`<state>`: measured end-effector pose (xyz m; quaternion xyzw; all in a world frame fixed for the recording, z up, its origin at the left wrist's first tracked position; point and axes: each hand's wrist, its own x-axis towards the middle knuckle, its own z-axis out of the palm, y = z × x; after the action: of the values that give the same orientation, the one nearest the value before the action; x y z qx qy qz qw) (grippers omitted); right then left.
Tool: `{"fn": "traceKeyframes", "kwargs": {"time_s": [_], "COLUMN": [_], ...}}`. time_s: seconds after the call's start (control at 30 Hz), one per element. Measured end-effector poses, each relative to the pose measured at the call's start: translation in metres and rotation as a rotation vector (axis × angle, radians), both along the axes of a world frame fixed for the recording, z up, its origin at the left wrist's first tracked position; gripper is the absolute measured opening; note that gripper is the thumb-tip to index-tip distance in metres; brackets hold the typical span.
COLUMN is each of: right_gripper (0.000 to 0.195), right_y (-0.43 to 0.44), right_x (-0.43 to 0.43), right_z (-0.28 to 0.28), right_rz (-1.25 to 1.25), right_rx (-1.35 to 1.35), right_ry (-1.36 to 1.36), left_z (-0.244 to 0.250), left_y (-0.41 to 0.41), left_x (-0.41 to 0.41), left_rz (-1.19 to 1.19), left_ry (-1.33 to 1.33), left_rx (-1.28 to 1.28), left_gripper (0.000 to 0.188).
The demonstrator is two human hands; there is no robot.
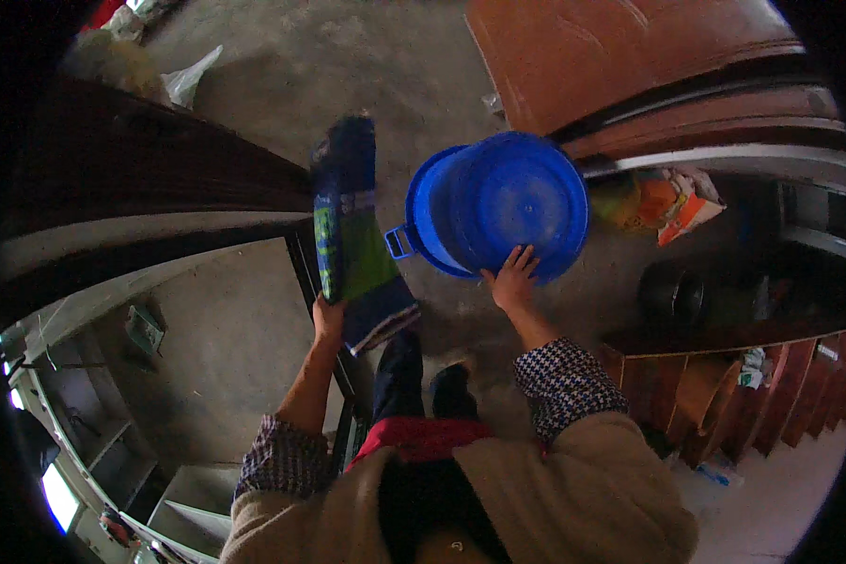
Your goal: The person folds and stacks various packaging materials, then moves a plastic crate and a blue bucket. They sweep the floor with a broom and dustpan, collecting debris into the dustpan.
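Blue and green folded fabric or sheeting, perhaps a sack (356,247), hangs from my left hand (329,319), which grips its near left edge. To its right is a blue plastic bucket (507,197), tipped so that its round base faces up towards me, with a handle on its left side. My right hand (513,278) lies against the bucket near the lower edge of the base, its fingers spread. Whether its thumb or palm grips the bucket cannot be told. The bucket's inside is hidden.
A dark door frame (297,264) stands close on the left, a reddish-brown door panel (627,56) at the upper right. An orange and white bag (684,208), a dark round container (670,292) and a wooden staircase (768,395) lie to the right. A translucent plastic bag (190,77) is on the floor.
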<state>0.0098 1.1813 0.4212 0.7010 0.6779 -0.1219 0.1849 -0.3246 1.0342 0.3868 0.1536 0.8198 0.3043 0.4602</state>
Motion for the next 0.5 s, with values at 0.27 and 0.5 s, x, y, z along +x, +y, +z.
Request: {"fn": "traceKeyframes", "kwargs": {"time_s": [0.27, 0.5], "right_gripper": [0.095, 0.106], "right_y": [-0.061, -0.138], "right_x": [0.057, 0.136], "right_z": [0.003, 0.007], "right_rz": [0.08, 0.139], "right_rx": [0.095, 0.147], "right_ry": [0.164, 0.294], "left_z": [-0.018, -0.02], "left_y": [0.059, 0.079], "left_x": [-0.003, 0.003], "left_rz": [0.303, 0.37], "left_ry": [-0.236, -0.404], "left_rx": [0.158, 0.158], "left_gripper": [0.025, 0.02]}}
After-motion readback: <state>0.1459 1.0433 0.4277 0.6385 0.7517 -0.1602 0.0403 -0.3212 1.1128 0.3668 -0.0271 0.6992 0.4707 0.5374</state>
